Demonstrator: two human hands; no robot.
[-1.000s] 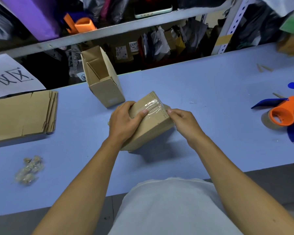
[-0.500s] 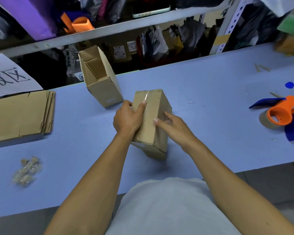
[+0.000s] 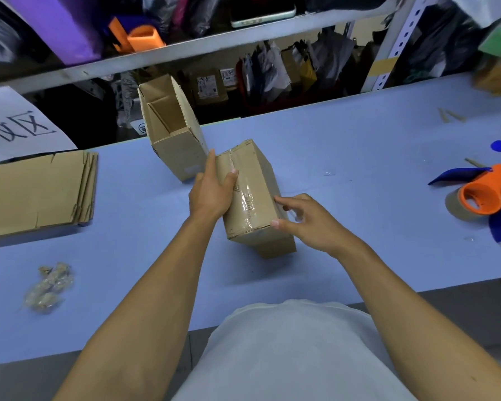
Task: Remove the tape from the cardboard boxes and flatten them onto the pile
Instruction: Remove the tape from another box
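A sealed cardboard box point(image 3: 253, 180) is held a little above the blue table point(image 3: 359, 151), tilted with its long top face toward me. Clear tape point(image 3: 248, 202) runs along that top seam and over the near end. My left hand point(image 3: 210, 193) grips the box's left side, thumb lying on the top face beside the tape. My right hand point(image 3: 308, 221) holds the right near corner, thumb at the corner edge and fingers curled against the right side. An open, empty box point(image 3: 182, 153) stands just behind. The pile of flattened boxes point(image 3: 38, 192) lies at the far left.
A crumpled wad of used tape point(image 3: 48, 287) lies near the table's front left. An orange and blue tape dispenser point(image 3: 480, 198) sits at the right edge. A white paper sign point(image 3: 18, 125) hangs over the back left. Cluttered shelves point(image 3: 214, 41) rise behind the table.
The box has been turned in my hands, so the taped seam now faces up and runs toward me. My right hand shifted from the top to the right near corner.
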